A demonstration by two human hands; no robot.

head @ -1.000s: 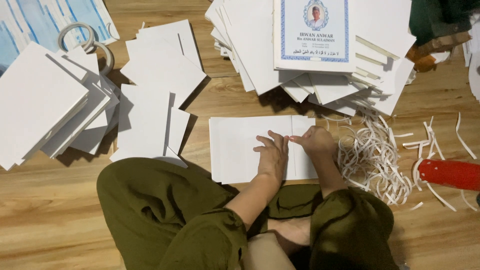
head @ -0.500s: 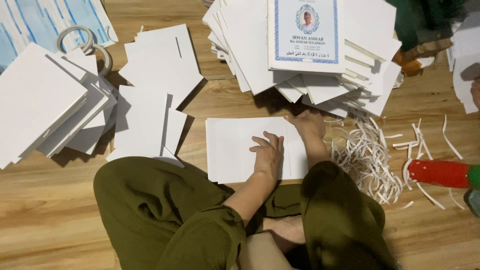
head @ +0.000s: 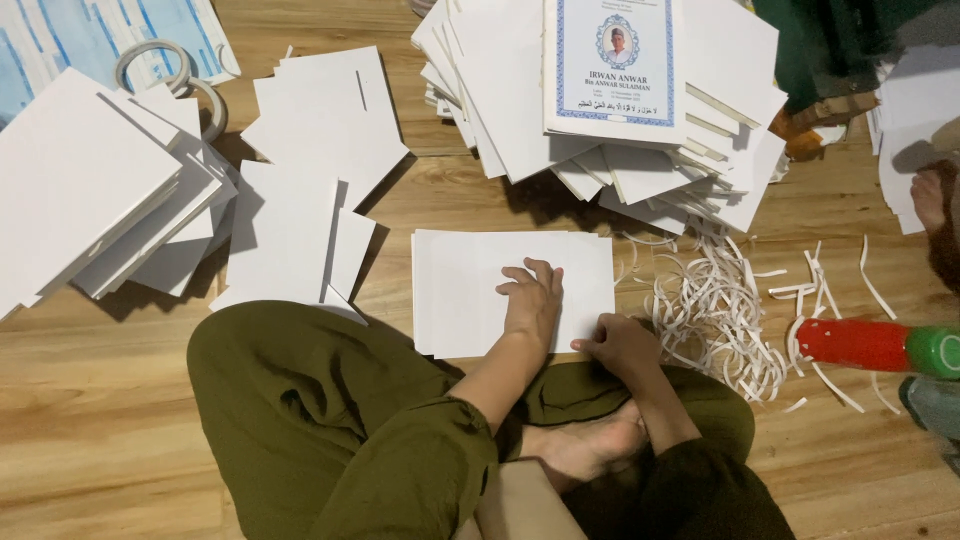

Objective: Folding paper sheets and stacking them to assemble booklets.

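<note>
Right hand [head: 622,345] has slid down to pinch the sheet's [head: 470,285] lower edge, left hand [head: 531,297] flat, fingers spread, stacks [head: 100,190] done, pile [head: 520,90] left

I sat on a floor of warm, honey-coloured wood planks [head: 120,420], their grain running left to right. Soft light fell from above and threw short shadows on the boards. No walls, windows or furniture showed; the planks filled the view from near to far.
</note>
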